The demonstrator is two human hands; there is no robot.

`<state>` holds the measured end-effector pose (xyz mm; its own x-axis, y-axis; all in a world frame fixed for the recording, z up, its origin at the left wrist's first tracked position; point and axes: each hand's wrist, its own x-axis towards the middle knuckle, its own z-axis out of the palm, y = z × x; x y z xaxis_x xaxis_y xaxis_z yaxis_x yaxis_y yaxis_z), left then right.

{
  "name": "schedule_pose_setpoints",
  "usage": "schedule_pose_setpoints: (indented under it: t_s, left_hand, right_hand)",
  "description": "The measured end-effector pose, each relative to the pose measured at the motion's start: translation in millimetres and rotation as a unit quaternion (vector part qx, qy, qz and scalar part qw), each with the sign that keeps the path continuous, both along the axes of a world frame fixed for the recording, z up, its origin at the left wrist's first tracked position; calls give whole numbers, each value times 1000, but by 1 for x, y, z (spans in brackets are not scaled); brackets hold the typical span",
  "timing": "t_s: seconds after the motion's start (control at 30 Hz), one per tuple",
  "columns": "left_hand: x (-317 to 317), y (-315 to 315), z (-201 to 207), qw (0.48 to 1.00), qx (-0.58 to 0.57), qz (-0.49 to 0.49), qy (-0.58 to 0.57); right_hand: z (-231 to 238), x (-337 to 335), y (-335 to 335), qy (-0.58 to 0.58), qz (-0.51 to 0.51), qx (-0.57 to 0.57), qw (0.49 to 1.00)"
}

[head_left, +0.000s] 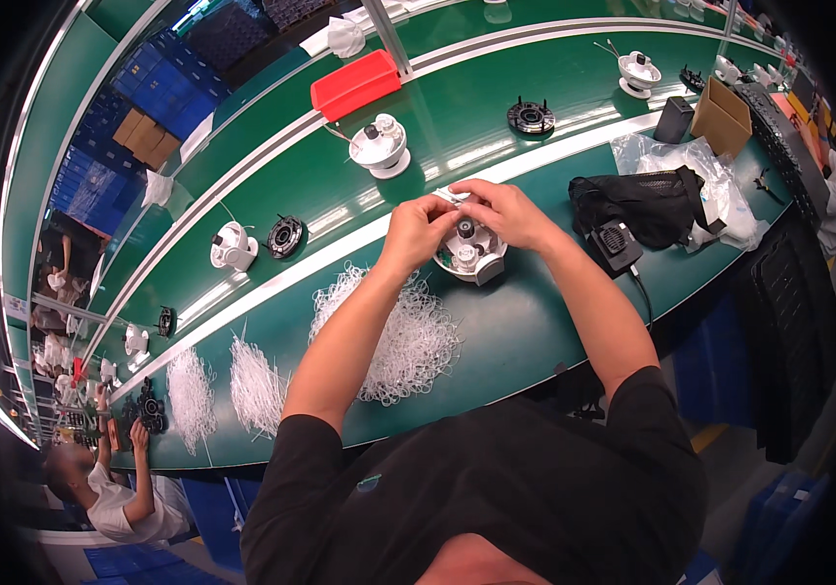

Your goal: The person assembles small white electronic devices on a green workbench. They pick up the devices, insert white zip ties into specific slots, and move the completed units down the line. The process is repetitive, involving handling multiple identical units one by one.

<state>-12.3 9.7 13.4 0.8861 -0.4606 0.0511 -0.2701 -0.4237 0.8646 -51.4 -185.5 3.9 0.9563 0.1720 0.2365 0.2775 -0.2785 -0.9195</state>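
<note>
On the bench in front of me stands a round white camera-like unit [487, 269], with a black lens-like cylinder at its middle and the inner parts exposed. My left hand [416, 232] is at its far left side, thumb and fingers pinched together. From the right, my right hand [513, 216] meets it over the unit's far edge, its fingers also closed. A small white piece [452, 196] shows between the fingertips; its kind is hard to tell. Left of the unit, close to my left forearm, lies a large heap of thin white looped strands [408, 336].
Two smaller white strand piles [191, 400] lie further left. Beyond, a green conveyor carries similar white units [379, 146], black round bases [531, 117] and a red tray [356, 84]. Right are a black bag [632, 203], a black corded device [615, 246] and a cardboard box [721, 117]. A co-worker [125, 492] sits far left.
</note>
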Motion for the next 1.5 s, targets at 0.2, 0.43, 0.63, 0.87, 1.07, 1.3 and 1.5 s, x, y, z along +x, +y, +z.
schedule_pose_setpoints:
  t_s: [0.2,0.43,0.63,0.87,1.07,1.3,1.5]
  left_hand:
    - [1,-6,-1,991,72,-21,-111]
    - [8,-10,-1,938,178,-111,-276]
    - [5,-16,3,934,203,-98,-278]
    - [3,-9,-1,951,173,-56,-251]
    - [1,-4,-1,942,164,-29,-291]
    - [-5,7,2,960,147,44,-236]
    - [-2,41,-1,990,80,57,97]
  right_hand:
    - [-15,9,-3,-15,-53,-3,998]
    - [-25,11,-4,168,-102,328,924]
    - [-46,12,-10,89,-102,220,966]
    - [-24,5,-9,-31,-31,-91,995]
    - [-12,6,-19,-102,-7,-235,967]
    - [-11,7,-20,-65,-13,-154,986]
    - [-50,13,-22,59,-174,190,964]
